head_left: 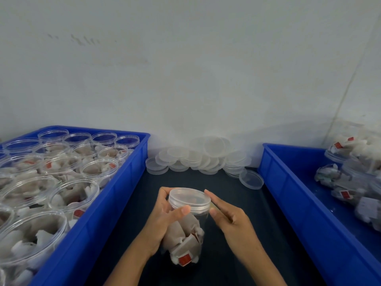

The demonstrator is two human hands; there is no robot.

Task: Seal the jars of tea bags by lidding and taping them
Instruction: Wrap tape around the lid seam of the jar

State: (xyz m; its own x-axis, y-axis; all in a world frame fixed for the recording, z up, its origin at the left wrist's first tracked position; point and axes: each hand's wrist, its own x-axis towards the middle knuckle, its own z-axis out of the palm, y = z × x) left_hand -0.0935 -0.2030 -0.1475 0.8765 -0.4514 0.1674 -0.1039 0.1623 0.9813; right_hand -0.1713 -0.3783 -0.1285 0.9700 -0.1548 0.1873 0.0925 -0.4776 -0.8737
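Curled round the upper body of a clear plastic jar of tea bags (184, 236), the left hand (162, 221) makes the main grip: its fingers wrap behind the jar just under the rim, and its thumb lies across the near side, the tip resting at the lower edge of the translucent round lid (189, 198). The left forearm rises from the near edge, angled up and to the right. The right hand (228, 218) comes in from the right with its forearm slanting up and to the left; its index finger stretches along the right edge of the lid, and its thumb tip touches the jar wall just beneath, so the two pinch lightly at the lid's rim. The other right fingers are folded under the palm.

The jar stands tilted slightly toward the camera at the near middle of the dark table (237, 254), lid seated on top.

To the left, a blue plastic crate (107, 203) holds many open jars filled with tea bags. At the far middle lies a heap of loose clear lids (202, 157) against the wall. On the right, a second blue crate (299, 203) holds lidded jars lying on their sides.
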